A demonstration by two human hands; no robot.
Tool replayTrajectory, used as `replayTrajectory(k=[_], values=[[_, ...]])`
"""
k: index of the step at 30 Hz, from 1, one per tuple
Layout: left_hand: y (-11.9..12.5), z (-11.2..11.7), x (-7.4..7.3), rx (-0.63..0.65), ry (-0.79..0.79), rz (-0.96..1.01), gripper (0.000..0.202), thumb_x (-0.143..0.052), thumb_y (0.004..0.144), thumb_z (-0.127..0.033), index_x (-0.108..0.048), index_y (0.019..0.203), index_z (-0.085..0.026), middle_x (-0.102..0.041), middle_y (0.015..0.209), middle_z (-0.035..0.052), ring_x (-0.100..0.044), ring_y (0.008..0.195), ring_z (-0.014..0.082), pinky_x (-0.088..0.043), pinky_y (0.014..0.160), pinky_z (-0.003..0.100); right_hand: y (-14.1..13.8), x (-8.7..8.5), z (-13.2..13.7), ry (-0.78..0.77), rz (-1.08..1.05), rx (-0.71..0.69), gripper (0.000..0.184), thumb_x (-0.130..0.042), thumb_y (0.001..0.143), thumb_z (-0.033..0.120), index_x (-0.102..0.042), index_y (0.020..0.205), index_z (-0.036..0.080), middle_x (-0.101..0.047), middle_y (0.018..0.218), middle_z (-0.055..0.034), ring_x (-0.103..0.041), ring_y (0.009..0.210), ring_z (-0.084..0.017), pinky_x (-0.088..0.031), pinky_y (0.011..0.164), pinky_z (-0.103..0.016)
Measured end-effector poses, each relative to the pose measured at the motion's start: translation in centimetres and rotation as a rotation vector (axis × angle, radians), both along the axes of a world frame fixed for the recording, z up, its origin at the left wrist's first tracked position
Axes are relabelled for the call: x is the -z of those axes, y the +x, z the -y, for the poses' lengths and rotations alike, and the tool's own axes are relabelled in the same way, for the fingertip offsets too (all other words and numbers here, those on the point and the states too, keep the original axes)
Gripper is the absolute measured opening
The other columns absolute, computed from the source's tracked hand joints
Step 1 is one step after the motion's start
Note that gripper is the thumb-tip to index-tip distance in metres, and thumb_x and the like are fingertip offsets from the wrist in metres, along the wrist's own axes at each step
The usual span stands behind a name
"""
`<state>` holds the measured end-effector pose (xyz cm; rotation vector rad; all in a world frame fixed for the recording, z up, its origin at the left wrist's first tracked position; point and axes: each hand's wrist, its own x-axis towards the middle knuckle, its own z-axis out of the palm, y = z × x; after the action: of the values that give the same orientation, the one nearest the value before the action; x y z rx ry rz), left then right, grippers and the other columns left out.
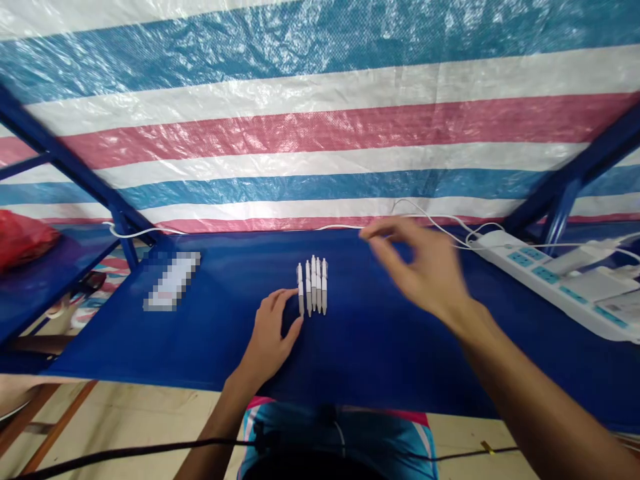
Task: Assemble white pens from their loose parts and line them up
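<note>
Several white-and-grey click pens (319, 287) lie side by side on the blue table, pointing away from me. The leftmost pen (301, 288) sits slightly apart from the others. My left hand (273, 330) rests on the table at that pen's left side, thumb and index finger spread, their tips touching or almost touching it. Above the table, to the right of the row, my right hand (420, 263) is raised and a little blurred. Its thumb and index fingertips come together in a pinch, and no object shows between them.
A white power strip (545, 277) with plugged-in adapters and cables lies at the right. On the left is a blurred-out white rectangular item (173, 281). Blue metal frame bars (95, 177) flank the table (200, 347), and a striped plastic sheet (320, 127) hangs behind.
</note>
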<state>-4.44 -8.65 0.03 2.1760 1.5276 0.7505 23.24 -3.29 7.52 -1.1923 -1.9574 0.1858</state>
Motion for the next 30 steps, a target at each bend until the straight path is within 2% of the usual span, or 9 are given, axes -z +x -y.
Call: replayTrajectory(k=[4, 6, 10, 14, 17, 22, 27, 30], values=[[1.4, -0.3, 0.4, 0.042, 0.007, -0.115, 0.05, -0.047, 0.101, -0.041, -0.042, 0.15, -0.034, -0.043, 0.151, 0.0111, -0.043, 0.138, 0.0326, -0.041, 0.11, 0.057, -2.0, 3.9, -1.4, -0.197, 0.182, -0.172, 0.021, -0.057, 0.092, 0.019, -0.07, 0.108, 0.017, -0.074, 0.11, -0.0104, -0.069, 0.102, -0.025, -0.053, 0.091, -0.04], [1.7, -0.5, 0.6, 0.086, 0.03, -0.169, 0.049, -0.046, 0.102, -0.04, -0.042, 0.15, -0.037, -0.041, 0.154, 0.0095, -0.039, 0.14, 0.033, -0.039, 0.111, 0.058, -2.7, 5.5, -1.7, -0.245, 0.21, -0.245, 0.018, -0.056, 0.093, 0.017, -0.07, 0.103, 0.018, -0.073, 0.102, -0.0092, -0.068, 0.095, -0.023, -0.053, 0.088, -0.037], [2.0, -0.8, 1.1, 0.117, 0.1, -0.252, 0.047, -0.046, 0.102, -0.036, -0.046, 0.149, -0.037, -0.041, 0.154, 0.0082, -0.039, 0.139, 0.0326, -0.038, 0.113, 0.057, -3.5, 7.0, -1.1, -0.281, 0.159, -0.334, 0.017, -0.053, 0.095, 0.017, -0.069, 0.1, 0.018, -0.066, 0.082, -0.0047, -0.063, 0.08, -0.018, -0.049, 0.077, -0.03], [2.4, -0.7, 1.3, 0.094, 0.133, -0.287, 0.047, -0.045, 0.102, -0.034, -0.046, 0.149, -0.036, -0.044, 0.152, 0.0077, -0.042, 0.137, 0.0316, -0.039, 0.113, 0.055, -3.6, 7.3, -0.3, -0.345, 0.148, -0.37, 0.021, -0.056, 0.093, 0.014, -0.068, 0.11, 0.018, -0.062, 0.077, -0.002, -0.059, 0.076, -0.017, -0.046, 0.074, -0.028], [2.5, -0.7, 1.3, 0.077, 0.124, -0.288, 0.044, -0.042, 0.103, -0.034, -0.049, 0.146, -0.033, -0.045, 0.151, 0.0087, -0.042, 0.138, 0.0314, -0.039, 0.113, 0.055, -3.5, 7.3, -0.1, -0.389, 0.19, -0.358, 0.02, -0.058, 0.093, 0.014, -0.067, 0.11, 0.017, -0.061, 0.076, -0.0017, -0.058, 0.076, -0.017, -0.045, 0.074, -0.028], [2.6, -0.7, 1.3, 0.053, 0.111, -0.265, 0.043, -0.042, 0.103, -0.034, -0.049, 0.145, -0.029, -0.047, 0.149, 0.0106, -0.042, 0.138, 0.0313, -0.039, 0.114, 0.055, -3.7, 6.5, 0.3, -0.427, 0.289, -0.35, 0.019, -0.059, 0.094, 0.016, -0.067, 0.111, 0.019, -0.061, 0.075, -0.0014, -0.059, 0.08, -0.019, -0.043, 0.078, -0.03], [2.6, -0.6, 1.2, 0.075, 0.099, -0.269, 0.045, -0.044, 0.103, -0.034, -0.048, 0.147, -0.033, -0.044, 0.152, 0.0095, -0.041, 0.139, 0.033, -0.039, 0.113, 0.058, -4.2, 5.2, 0.8, -0.486, 0.408, -0.241, 0.009, -0.062, 0.093, 0.023, -0.066, 0.099, 0.019, -0.064, 0.075, -0.0022, -0.061, 0.078, -0.019, -0.04, 0.074, -0.029], [2.7, -0.5, 1.2, 0.07, 0.096, -0.259, 0.044, -0.044, 0.103, -0.033, -0.05, 0.146, -0.034, -0.044, 0.153, 0.0087, -0.04, 0.14, 0.0329, -0.039, 0.114, 0.058, -4.2, 4.9, 0.8, -0.533, 0.442, -0.137, 0.009, -0.065, 0.091, 0.028, -0.065, 0.094, 0.02, -0.067, 0.076, -0.0026, -0.063, 0.079, -0.02, -0.039, 0.07, -0.028]])
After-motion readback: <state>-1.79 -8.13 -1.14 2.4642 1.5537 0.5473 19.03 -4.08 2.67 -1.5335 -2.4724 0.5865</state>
